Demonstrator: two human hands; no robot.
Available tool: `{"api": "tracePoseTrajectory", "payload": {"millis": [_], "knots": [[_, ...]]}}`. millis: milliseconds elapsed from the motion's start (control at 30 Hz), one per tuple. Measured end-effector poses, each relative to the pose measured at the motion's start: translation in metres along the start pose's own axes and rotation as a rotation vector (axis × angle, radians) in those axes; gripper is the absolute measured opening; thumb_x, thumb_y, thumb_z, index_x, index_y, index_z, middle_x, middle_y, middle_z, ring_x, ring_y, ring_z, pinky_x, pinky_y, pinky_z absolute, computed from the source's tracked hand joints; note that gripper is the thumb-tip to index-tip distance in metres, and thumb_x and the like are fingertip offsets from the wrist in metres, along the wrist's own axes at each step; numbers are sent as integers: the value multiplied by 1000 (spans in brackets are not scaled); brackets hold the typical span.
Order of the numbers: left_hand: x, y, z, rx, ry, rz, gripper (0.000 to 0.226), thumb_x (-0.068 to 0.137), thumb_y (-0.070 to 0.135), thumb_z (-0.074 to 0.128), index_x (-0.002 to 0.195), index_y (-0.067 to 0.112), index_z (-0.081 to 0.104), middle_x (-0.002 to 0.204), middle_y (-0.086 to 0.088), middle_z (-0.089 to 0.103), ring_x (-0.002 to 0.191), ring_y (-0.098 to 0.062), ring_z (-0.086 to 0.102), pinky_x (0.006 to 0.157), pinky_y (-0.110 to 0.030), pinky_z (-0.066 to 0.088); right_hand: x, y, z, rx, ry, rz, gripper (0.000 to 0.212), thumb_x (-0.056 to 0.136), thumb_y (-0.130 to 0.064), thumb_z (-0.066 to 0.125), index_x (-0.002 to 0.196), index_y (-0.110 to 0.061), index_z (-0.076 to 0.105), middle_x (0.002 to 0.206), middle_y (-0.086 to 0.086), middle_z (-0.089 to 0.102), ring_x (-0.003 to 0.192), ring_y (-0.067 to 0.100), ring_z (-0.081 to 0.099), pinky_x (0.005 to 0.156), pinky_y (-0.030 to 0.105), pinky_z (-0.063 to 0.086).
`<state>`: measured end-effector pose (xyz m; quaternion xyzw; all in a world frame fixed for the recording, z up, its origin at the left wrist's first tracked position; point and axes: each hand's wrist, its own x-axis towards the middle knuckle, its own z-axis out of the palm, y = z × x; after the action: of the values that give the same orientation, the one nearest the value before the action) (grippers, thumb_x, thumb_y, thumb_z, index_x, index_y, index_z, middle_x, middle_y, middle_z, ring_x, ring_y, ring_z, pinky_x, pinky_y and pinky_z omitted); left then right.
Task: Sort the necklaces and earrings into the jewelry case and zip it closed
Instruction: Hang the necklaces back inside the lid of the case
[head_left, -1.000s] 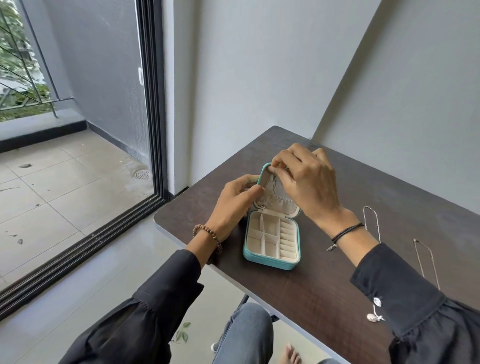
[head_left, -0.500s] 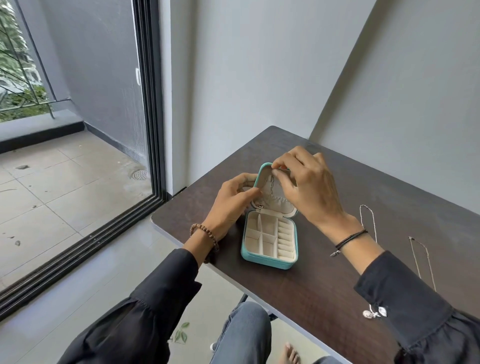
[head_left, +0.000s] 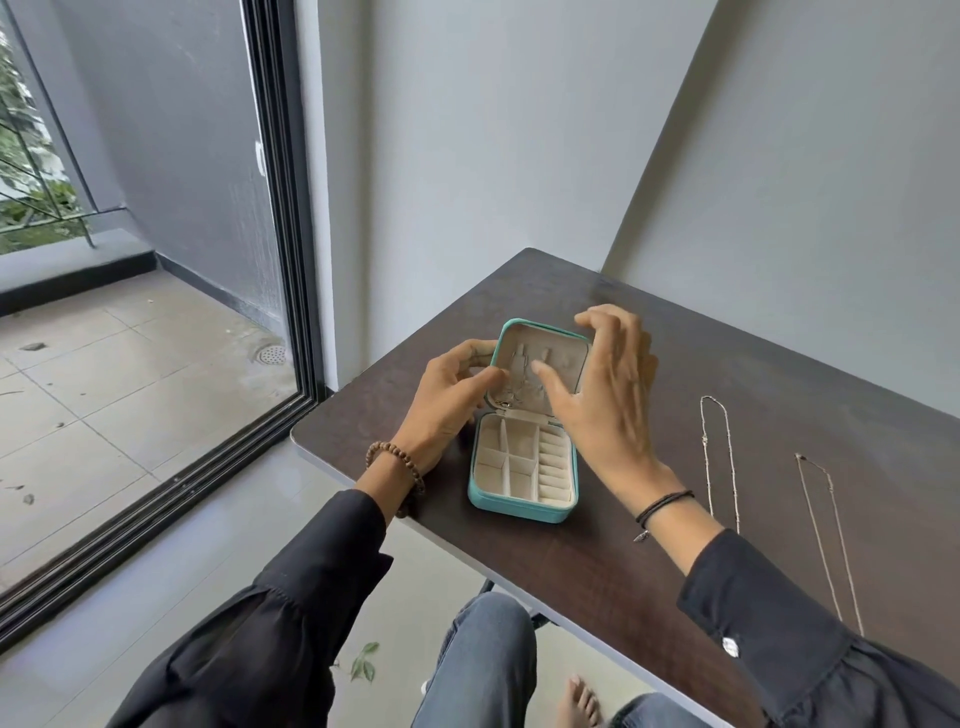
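A teal jewelry case (head_left: 521, 508) stands open on the dark table (head_left: 597, 561), its cream compartments bare. A thin necklace (head_left: 514, 382) hangs inside the upright lid (head_left: 566, 358). My left hand (head_left: 447, 400) holds the lid's left edge, thumb on the necklace. My right hand (head_left: 608, 400) hovers in front of the lid with fingers spread, holding nothing. Two more chain necklaces lie on the table to the right: one (head_left: 719, 457) close to my right wrist, the other (head_left: 826, 540) further right.
The table sits in a corner of grey walls (head_left: 519, 156). A glass sliding door (head_left: 156, 260) and tiled balcony lie to the left. My knees and a bare foot (head_left: 579, 701) show below the table's front edge.
My right hand has let go at the top of the lid and drawn back with fingers spread. The lid's inside with the hung necklace now shows. My left hand stays on the lid.
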<state>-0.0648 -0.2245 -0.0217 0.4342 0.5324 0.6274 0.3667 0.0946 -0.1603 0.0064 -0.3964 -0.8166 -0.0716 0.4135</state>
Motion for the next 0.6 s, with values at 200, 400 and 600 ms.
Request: {"api": "tracePoseTrajectory", "payload": {"millis": [200,400,600], "knots": [[-3,6,1,-30,12,-9,25,93,4,58,108,16,73,79,4,72,55,0,56,46,-18,41,-5,-4,1,59,-39,28,75,71,-36,88,129,-9,48,134,10,48,122,28,48,91,31,33],[-2,3,2,36,23,12,29,94,-1,53,114,10,71,78,6,69,54,2,55,48,-15,41,-12,-7,3,57,-51,21,71,72,-26,86,130,-9,48,134,10,47,122,29,48,91,40,41],[-4,7,4,25,11,14,33,91,-8,56,120,3,67,81,1,69,53,4,59,49,-9,42,-16,-7,3,52,-67,18,71,71,-27,85,129,-11,47,138,10,45,124,30,47,89,42,41]]}}
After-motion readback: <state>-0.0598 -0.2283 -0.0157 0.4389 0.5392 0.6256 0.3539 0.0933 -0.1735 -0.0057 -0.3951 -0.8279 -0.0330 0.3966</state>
